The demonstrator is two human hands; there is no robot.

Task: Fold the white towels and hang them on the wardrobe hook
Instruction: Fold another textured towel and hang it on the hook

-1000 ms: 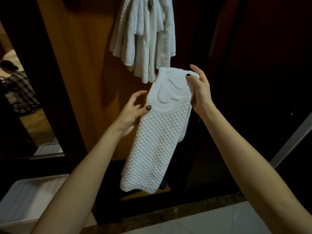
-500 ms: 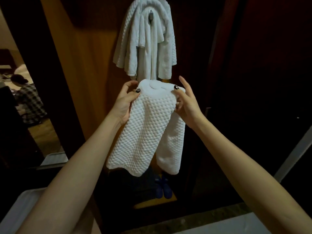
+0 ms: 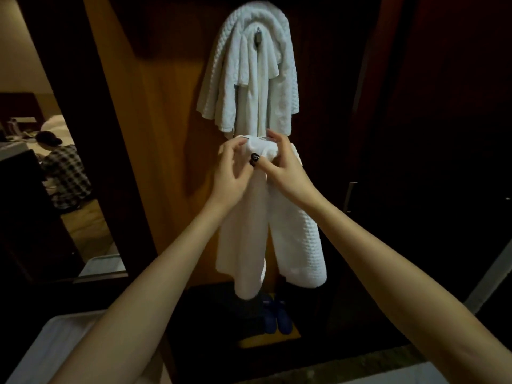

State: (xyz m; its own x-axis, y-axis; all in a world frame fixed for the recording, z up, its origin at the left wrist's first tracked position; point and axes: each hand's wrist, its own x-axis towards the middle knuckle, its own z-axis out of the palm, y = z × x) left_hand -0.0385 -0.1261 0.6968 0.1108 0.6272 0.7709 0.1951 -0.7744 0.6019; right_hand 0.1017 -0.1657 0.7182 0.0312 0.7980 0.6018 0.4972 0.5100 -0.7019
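A white waffle-textured towel (image 3: 299,239) hangs doubled over, its two halves drooping side by side. My left hand (image 3: 231,176) and my right hand (image 3: 282,169) pinch its bunched top fold together, close to the wooden wardrobe panel. Directly above them, several white towels (image 3: 230,79) drape over a small metal hook (image 3: 258,37) on the panel. The held towel's top sits just below the lower ends of the hung towels.
A wooden wardrobe panel (image 3: 166,134) stands ahead, with dark doors (image 3: 429,134) to the right. Blue shoes (image 3: 277,317) lie on the wardrobe floor. A white tray (image 3: 44,347) is at bottom left. A person in a plaid shirt (image 3: 65,173) sits in the room at left.
Both hands have drawn together and bunched the towel's top fold, which was held spread before. The towel now hangs in two narrow halves, and the view has tilted up toward the hook.
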